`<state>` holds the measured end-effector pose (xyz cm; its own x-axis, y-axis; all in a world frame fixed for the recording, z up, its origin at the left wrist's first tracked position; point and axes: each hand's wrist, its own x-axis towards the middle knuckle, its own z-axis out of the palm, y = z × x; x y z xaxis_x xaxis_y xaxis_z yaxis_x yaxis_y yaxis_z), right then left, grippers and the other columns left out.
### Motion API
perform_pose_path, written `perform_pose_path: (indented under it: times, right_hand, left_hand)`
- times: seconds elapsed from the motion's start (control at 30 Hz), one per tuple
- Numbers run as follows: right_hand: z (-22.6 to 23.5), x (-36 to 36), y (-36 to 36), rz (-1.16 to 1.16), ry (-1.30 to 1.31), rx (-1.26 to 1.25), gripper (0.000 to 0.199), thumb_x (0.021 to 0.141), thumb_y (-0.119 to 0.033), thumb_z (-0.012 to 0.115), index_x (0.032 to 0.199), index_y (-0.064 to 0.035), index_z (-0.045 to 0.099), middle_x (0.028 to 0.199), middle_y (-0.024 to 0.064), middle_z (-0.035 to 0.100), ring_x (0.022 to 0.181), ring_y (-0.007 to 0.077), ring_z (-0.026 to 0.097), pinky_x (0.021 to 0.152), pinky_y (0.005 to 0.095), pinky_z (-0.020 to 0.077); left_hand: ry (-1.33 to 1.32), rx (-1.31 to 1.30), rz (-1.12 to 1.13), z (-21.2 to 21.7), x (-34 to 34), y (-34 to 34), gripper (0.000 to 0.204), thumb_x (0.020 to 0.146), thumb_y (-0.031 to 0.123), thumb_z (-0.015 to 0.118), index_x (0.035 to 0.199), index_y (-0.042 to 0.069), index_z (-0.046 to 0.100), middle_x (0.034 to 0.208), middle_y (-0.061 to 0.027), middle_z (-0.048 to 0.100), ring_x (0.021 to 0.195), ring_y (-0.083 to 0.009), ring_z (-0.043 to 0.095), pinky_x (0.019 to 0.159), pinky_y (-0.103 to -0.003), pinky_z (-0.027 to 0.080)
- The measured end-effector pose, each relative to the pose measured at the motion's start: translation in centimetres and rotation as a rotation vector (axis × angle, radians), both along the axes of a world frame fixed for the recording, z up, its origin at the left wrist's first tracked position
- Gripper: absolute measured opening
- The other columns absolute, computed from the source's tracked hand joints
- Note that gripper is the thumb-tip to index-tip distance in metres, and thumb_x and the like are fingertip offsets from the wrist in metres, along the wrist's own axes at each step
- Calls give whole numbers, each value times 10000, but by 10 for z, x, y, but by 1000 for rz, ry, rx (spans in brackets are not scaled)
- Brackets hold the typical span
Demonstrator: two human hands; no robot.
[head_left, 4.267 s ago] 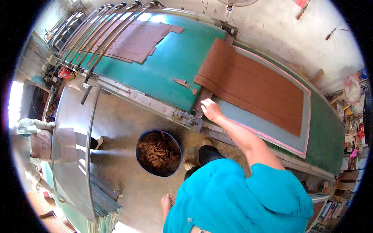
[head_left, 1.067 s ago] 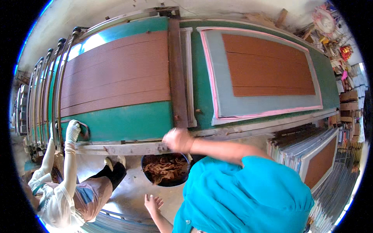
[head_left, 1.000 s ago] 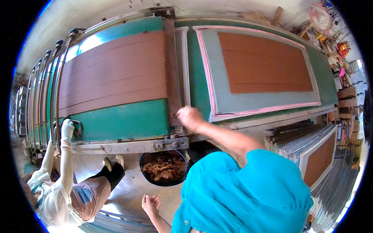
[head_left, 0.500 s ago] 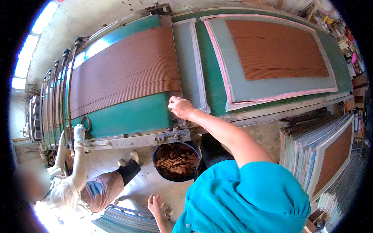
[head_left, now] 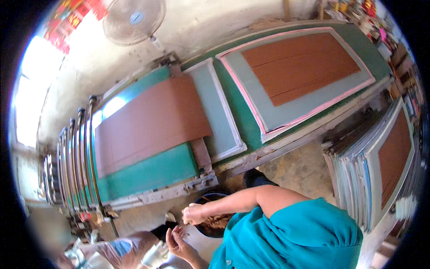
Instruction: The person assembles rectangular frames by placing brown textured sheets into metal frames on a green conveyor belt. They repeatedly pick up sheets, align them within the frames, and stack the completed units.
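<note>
My right hand (head_left: 192,214) is closed in front of me, beside the dark bucket (head_left: 209,234) of brown scraps (head_left: 220,221). Whatever it pinches, if anything, is too small to make out. Just below it, my left hand (head_left: 177,242) is turned palm up, its fingers loosely curled and apart, with nothing visible in it. A wide brown sheet (head_left: 148,121) lies on the green belt (head_left: 148,179) of a machine. Its right end reaches over a grey mesh panel (head_left: 214,112) with a pale border.
Another brown sheet (head_left: 300,65) rests on a pink-edged panel (head_left: 251,107) at the right. Similar panels (head_left: 351,179) stand stacked below. Metal rods (head_left: 83,152) cross the belt's left end. A fan (head_left: 134,20) hangs behind. A co-worker (head_left: 112,251) is at lower left.
My right hand has left the sheet's near corner and come down next to my left hand, which has risen slightly. The co-worker's gloved arms have dropped away from the belt. The view has tilted.
</note>
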<state>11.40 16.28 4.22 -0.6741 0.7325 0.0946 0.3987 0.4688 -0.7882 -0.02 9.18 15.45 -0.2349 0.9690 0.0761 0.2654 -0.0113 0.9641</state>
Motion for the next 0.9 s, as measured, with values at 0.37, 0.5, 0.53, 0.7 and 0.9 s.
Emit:
perform_pose_path:
  times: [0.37, 0.5, 0.53, 0.7, 0.9]
  right_hand:
    - [-64, 332, -70, -1040, 838, -610, 224, 747, -133, 638, 931, -4, 655, 717, 72, 657, 637, 125, 632, 545, 287, 507]
    - [-66, 453, -176, -1733, 1042, -1043, 420, 830, -413, 602, 750, 0, 610, 570, 78, 570, 431, 141, 542, 390, 269, 463]
    - [-84, 475, -207, -1743, 1242, -1142, 513, 842, -501, 552, 765, 5, 585, 594, 115, 579, 433, 162, 549, 420, 307, 490]
    - [-125, 554, -247, -1836, 1517, -1434, 686, 769, -569, 611, 1099, 12, 456, 993, 158, 602, 886, 255, 614, 729, 442, 505]
    - [-93, 623, -249, -1666, 1743, -1603, 867, 758, -605, 587, 1304, 16, 329, 1334, 281, 351, 1126, 336, 502, 888, 489, 433]
  left_hand:
    - [-5, 21, -776, -18, 285, 127, 244, 897, 44, 519, 1124, -45, 534, 921, -133, 637, 819, -175, 611, 760, -302, 512]
    - [108, 28, -1054, -28, 465, 188, 260, 884, 20, 525, 1138, -35, 529, 984, -121, 621, 846, -162, 602, 757, -296, 501]
    - [155, 25, -1155, -33, 524, 202, 281, 866, 21, 540, 1144, -22, 530, 985, -118, 628, 860, -165, 601, 769, -285, 489]
    - [699, 209, -1412, -88, 761, 298, 500, 880, 154, 511, 1319, -24, 354, 1246, -206, 478, 1106, -292, 498, 938, -361, 394]
    - [1130, 165, -1307, -217, 912, 417, 530, 912, 284, 427, 1316, -43, 325, 1355, -240, 349, 1260, -369, 338, 1050, -416, 272]
